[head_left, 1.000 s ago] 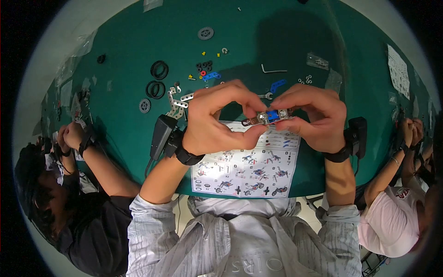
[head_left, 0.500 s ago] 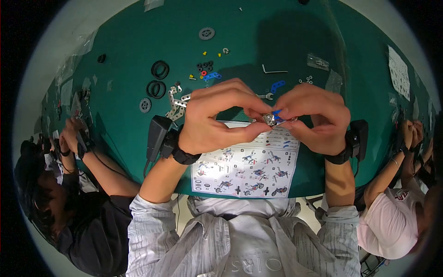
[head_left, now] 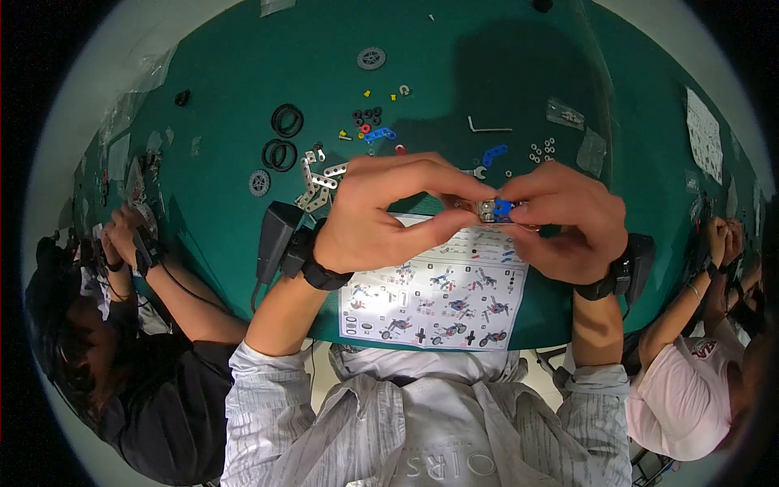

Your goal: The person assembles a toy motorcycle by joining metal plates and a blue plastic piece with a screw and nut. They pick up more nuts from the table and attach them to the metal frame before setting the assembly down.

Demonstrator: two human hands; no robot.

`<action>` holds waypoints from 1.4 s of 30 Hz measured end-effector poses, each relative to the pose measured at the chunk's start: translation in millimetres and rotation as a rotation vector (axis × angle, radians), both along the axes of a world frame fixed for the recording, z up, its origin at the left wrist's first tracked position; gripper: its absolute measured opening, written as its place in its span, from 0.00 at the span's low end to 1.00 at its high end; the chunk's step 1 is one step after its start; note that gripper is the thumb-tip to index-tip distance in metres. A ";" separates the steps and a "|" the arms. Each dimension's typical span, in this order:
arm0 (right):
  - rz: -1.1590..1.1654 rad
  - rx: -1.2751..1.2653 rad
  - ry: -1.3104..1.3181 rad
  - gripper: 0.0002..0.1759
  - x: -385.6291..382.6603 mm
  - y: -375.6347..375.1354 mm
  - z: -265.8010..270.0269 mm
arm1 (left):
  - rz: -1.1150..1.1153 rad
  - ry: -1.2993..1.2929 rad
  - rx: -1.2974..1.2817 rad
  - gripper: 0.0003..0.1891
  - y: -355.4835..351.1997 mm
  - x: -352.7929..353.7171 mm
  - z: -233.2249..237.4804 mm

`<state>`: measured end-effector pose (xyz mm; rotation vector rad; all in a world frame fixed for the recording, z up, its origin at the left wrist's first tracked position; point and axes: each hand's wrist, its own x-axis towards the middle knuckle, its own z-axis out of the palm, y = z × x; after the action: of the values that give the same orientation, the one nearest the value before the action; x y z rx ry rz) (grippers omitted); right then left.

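Note:
Between my two hands is a small assembly of silver metal and blue plastic parts (head_left: pixel 502 209), held above the top of the printed instruction sheet (head_left: pixel 430 304). My left hand (head_left: pixel 398 215) pinches its silver end between thumb and fingers. At the blue end, my right hand (head_left: pixel 564 215) grips with thumb and index finger. The fingertips partly cover the piece, so its fastenings are hard to make out. Just beyond the hands lie a small open-ended wrench (head_left: pixel 479 172) and a loose blue bracket (head_left: pixel 494 155).
Perforated metal strips (head_left: pixel 317 185), black rubber tires (head_left: pixel 279 154) and grey wheels (head_left: pixel 372 58) lie left of centre. A hex key (head_left: pixel 490 126), white nuts (head_left: pixel 544 149) and small bags (head_left: pixel 565 114) are farther right. People sit on both sides, a hand (head_left: pixel 124 231) showing at left.
Both hands have shifted slightly right with the assembly, which has turned so more of its blue part shows. More of the white nuts is uncovered beyond my right hand.

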<state>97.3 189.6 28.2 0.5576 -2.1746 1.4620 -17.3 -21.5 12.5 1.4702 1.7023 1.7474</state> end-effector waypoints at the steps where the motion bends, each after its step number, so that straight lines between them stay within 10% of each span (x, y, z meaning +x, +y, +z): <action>1: -0.014 -0.008 0.011 0.13 0.7 -1.4 -0.9 | 0.003 -0.025 -0.010 0.17 -0.3 1.8 1.0; 42: -0.070 0.217 0.247 0.16 5.2 -4.4 -1.5 | 0.087 0.184 0.073 0.20 6.3 5.9 -1.3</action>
<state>102.5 185.2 26.7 0.6900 -2.1432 1.0656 -11.4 -15.2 11.2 1.6581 1.8351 1.7835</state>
